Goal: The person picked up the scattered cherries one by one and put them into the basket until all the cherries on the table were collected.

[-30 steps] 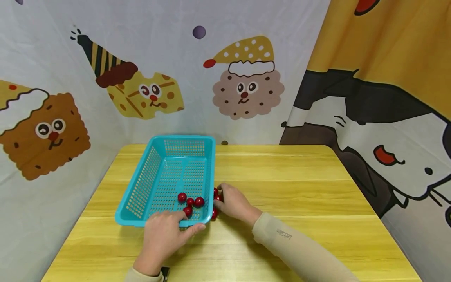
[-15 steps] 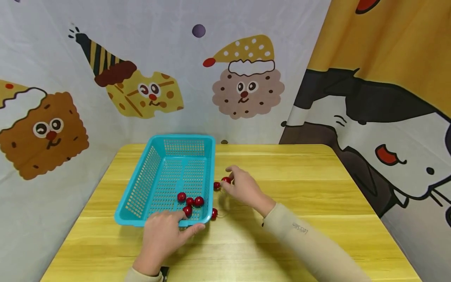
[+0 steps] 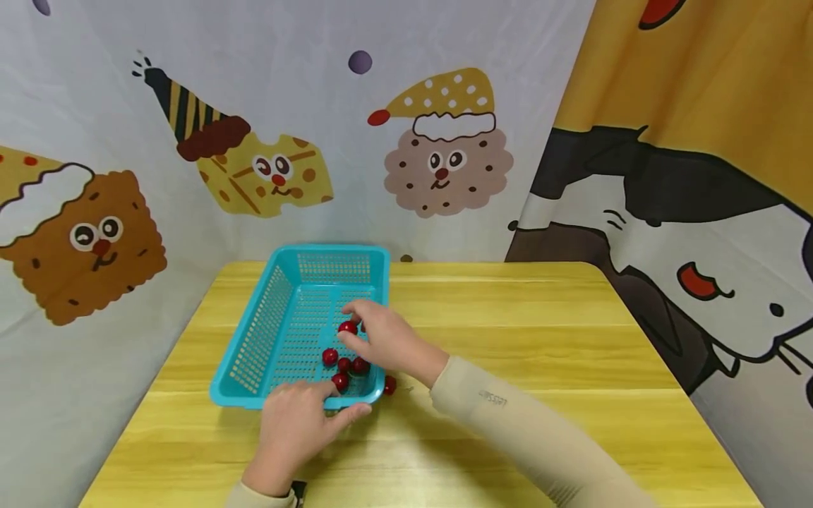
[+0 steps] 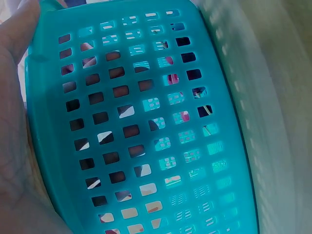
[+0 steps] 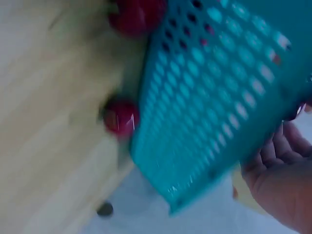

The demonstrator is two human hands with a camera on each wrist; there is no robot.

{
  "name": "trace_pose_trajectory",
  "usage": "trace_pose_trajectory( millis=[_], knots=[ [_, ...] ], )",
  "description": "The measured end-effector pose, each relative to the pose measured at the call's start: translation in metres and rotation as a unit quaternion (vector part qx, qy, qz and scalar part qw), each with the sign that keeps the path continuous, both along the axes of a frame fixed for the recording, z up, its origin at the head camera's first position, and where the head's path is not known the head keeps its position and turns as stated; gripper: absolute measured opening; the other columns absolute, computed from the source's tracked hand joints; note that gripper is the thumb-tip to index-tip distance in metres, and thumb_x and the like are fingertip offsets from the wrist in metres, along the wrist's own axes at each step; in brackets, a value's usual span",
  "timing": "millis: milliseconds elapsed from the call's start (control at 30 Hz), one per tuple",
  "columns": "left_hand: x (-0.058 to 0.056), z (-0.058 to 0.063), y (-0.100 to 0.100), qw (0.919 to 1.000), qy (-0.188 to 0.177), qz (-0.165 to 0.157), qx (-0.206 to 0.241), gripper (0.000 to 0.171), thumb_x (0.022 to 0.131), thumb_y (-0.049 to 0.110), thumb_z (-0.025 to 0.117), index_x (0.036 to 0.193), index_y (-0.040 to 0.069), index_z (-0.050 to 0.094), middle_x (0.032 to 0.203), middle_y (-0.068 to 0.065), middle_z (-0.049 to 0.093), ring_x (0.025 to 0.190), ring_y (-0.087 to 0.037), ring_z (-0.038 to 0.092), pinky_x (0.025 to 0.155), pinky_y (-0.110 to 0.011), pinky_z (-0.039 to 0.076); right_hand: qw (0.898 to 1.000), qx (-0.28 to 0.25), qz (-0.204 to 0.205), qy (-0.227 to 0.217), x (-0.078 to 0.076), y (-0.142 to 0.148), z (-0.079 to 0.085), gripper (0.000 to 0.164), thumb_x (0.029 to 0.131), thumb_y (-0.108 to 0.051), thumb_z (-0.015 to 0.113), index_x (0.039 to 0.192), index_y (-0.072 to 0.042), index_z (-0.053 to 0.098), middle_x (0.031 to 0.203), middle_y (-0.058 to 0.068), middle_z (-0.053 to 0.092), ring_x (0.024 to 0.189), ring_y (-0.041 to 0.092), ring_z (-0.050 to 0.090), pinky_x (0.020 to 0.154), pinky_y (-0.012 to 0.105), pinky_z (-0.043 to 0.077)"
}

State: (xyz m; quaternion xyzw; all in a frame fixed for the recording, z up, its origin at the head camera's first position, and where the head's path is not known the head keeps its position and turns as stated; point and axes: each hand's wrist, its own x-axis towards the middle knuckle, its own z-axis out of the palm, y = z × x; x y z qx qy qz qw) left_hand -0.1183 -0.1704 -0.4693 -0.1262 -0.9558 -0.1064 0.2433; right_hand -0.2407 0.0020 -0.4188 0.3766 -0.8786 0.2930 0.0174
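Note:
A turquoise plastic basket [image 3: 332,248] with mesh walls stands on the left half of the table. My left hand [image 3: 288,430] grips its near rim, fingers over the edge and thumb along the outside; the left wrist view shows the basket's perforated wall [image 4: 46,107] close up. Several red cherries [image 3: 329,357] lie inside at the near end. My right hand [image 3: 387,339] reaches over the right rim and holds a cherry [image 3: 347,328] between thumb and fingers, above the basket's inside. In the right wrist view this hand [image 5: 282,180] is blurred beyond the basket wall.
Outside the right wall, a cherry [image 3: 389,384] lies on the wooden table [image 3: 508,339]. The right wrist view shows another cherry [image 5: 122,116] farther along that wall, hidden from the head view by my right hand. A printed cloth [image 3: 286,70] hangs behind the table.
My right hand picked up a cherry from beside the basket, drew back to the right, then swung left over the rim with it. The left hand keeps its hold on the basket.

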Motion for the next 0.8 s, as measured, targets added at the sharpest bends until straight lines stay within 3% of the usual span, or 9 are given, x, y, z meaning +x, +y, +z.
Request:
trace_pose_trajectory(
  millis=[100,233,433,800],
  knots=[
    [0.000,-0.002,0.001,1.0000,0.002,-0.008,0.002,0.065,0.071,0.087,0.054,0.063,0.023,0.062,0.049,0.006,0.050,0.044,-0.018,0.048,0.039,-0.031,0.032,0.998,0.057,0.008,0.005,0.003,-0.016,-0.014,0.043,0.098,-0.041,0.058,0.129,-0.011,0.055,0.112,-0.004,0.062,0.094,0.007,0.057,0.077,0.026,0.053],
    [-0.001,-0.003,0.000,0.9997,0.017,-0.017,0.007,0.065,0.070,0.086,0.055,0.062,0.023,0.061,0.047,0.006,0.046,0.040,-0.017,0.043,0.037,-0.029,0.028,0.992,0.111,-0.016,0.052,0.006,-0.027,-0.024,0.042,0.097,-0.046,0.058,0.126,-0.016,0.058,0.106,-0.007,0.065,0.086,0.003,0.057,0.070,0.025,0.053],
    [-0.002,-0.001,-0.002,0.9993,0.031,-0.017,0.008,0.065,0.070,0.086,0.056,0.063,0.022,0.063,0.046,0.005,0.046,0.040,-0.019,0.044,0.036,-0.031,0.029,0.988,0.119,-0.033,0.093,0.006,-0.031,-0.027,0.039,0.094,-0.048,0.061,0.119,-0.017,0.063,0.099,-0.010,0.066,0.079,0.002,0.056,0.069,0.027,0.051],
    [-0.001,0.001,-0.001,0.9996,0.022,-0.015,0.005,0.064,0.070,0.086,0.056,0.061,0.023,0.061,0.047,0.007,0.047,0.040,-0.019,0.044,0.036,-0.030,0.029,0.983,0.140,-0.040,0.108,0.008,-0.031,-0.027,0.036,0.093,-0.050,0.062,0.110,-0.019,0.068,0.092,-0.010,0.069,0.072,0.003,0.055,0.064,0.025,0.049]
  ],
)
